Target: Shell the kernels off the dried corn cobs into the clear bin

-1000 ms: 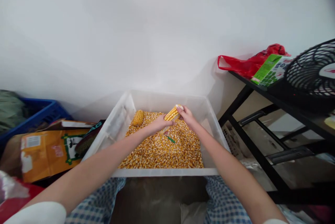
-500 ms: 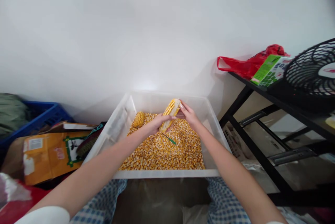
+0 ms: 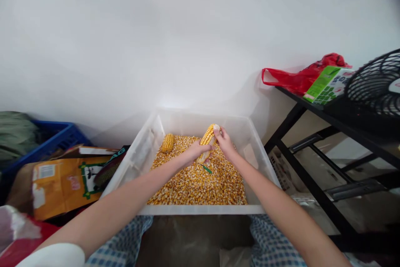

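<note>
A partly stripped corn cob (image 3: 207,137) is held tilted above the loose corn kernels (image 3: 196,188) in a translucent plastic bin (image 3: 200,210). My left hand (image 3: 198,150) is wrapped round its lower part. At the upper end, my right hand (image 3: 223,141) presses thumb and fingers against the cob. Yellow kernels cover one side of it; the side toward my right hand shows pale bare core. A second corn cob (image 3: 168,143) lies on the kernels at the bin's left. The green handle of a thin tool (image 3: 207,169) shows on the kernels just below my left hand.
On the left are an orange cardboard box (image 3: 65,183), a racket cover (image 3: 109,171) and a blue crate (image 3: 59,133). To the right stands a black metal table (image 3: 325,113) bearing a red plastic bag (image 3: 300,79), a green box (image 3: 325,86) and a fan (image 3: 375,86). A white wall rises behind.
The held cob has turned, showing more kernels and less bare core toward me. My right hand has shifted its grip at the upper end. The view has shifted slightly.
</note>
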Tool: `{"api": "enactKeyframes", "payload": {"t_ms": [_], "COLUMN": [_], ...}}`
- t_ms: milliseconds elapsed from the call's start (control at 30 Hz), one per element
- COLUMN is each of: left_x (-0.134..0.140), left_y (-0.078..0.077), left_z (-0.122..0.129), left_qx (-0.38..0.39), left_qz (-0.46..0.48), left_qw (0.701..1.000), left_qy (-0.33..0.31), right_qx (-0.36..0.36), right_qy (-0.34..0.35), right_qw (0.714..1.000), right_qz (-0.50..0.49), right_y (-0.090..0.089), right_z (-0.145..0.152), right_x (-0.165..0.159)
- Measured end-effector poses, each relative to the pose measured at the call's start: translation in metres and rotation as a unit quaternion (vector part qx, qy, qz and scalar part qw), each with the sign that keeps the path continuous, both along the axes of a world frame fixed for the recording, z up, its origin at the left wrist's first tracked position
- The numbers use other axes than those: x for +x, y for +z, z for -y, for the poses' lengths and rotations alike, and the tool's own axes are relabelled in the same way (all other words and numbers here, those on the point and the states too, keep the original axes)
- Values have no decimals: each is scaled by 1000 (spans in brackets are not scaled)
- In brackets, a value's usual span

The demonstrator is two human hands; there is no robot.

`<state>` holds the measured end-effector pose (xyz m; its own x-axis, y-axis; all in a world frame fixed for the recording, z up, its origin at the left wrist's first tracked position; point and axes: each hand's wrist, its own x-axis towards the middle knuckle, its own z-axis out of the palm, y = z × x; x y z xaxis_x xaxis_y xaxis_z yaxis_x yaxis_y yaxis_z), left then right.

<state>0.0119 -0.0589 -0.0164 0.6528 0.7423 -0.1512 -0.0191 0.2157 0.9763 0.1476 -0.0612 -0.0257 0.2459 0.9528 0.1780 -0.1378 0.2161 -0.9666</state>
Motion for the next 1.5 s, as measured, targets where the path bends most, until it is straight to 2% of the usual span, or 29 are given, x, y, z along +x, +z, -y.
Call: {"api": "enactKeyframes", "payload": {"t_ms": [100, 167, 267, 333, 433, 500, 567, 767, 900, 967, 1033, 1100, 1167, 1233, 1300, 1333, 1400, 1500], "left_x": [-1, -1, 1, 4, 9, 14, 20, 32, 34, 35, 35, 32, 29, 26, 24, 23, 23, 23], "left_y": [5, 8, 7, 2, -7, -9, -7, 10, 15, 14, 11, 7, 6, 6, 6, 6, 5, 3], "left_z": [0, -1, -2, -1, 3, 8, 12, 9, -3, -8, -11, -14, -15, -15, -12, -10, -7, -4], "left_qx": [-37, -19, 82, 183, 308, 336, 340, 359, 316, 283, 265, 269, 300, 341, 369, 375, 379, 401], "left_qz": [11, 8, -26, -87, -197, -235, -259, -263, -218, -173, -150, -163, -202, -259, -313, -332, -342, -326], "left_qw": [999, 1000, 996, 978, 927, 908, 899, 885, 915, 937, 947, 944, 926, 893, 857, 846, 842, 846], "left_qy": [1, 6, 23, 55, 88, 88, 96, 135, 126, 110, 100, 95, 106, 141, 178, 185, 172, 133], "right_qx": [15, 9, -39, -70, -110, -136, -141, -90, -29, 7, 28, 25, -1, -41, -76, -90, -106, -91], "right_qy": [-2, 15, 47, 34, -41, -93, -126, -150, -215, -266, -293, -262, -175, -76, -22, -17, -43, -85], "right_qw": [999, 997, 987, 975, 944, 927, 925, 949, 965, 962, 955, 964, 979, 981, 967, 959, 948, 953], "right_qz": [-36, -78, -146, -209, -309, -336, -329, -263, -150, -69, -28, -47, -102, -174, -243, -270, -296, -277], "right_y": [3, 8, 18, 26, 34, 37, 38, 49, 50, 44, 37, 33, 34, 37, 41, 41, 40, 34], "right_z": [0, 0, 2, 2, -1, -5, -10, -26, -39, -44, -46, -45, -42, -38, -34, -33, -32, -32], "right_x": [1, 0, -2, -4, -7, -7, -6, 0, 4, 7, 10, 12, 13, 12, 8, 6, 3, 4]}}
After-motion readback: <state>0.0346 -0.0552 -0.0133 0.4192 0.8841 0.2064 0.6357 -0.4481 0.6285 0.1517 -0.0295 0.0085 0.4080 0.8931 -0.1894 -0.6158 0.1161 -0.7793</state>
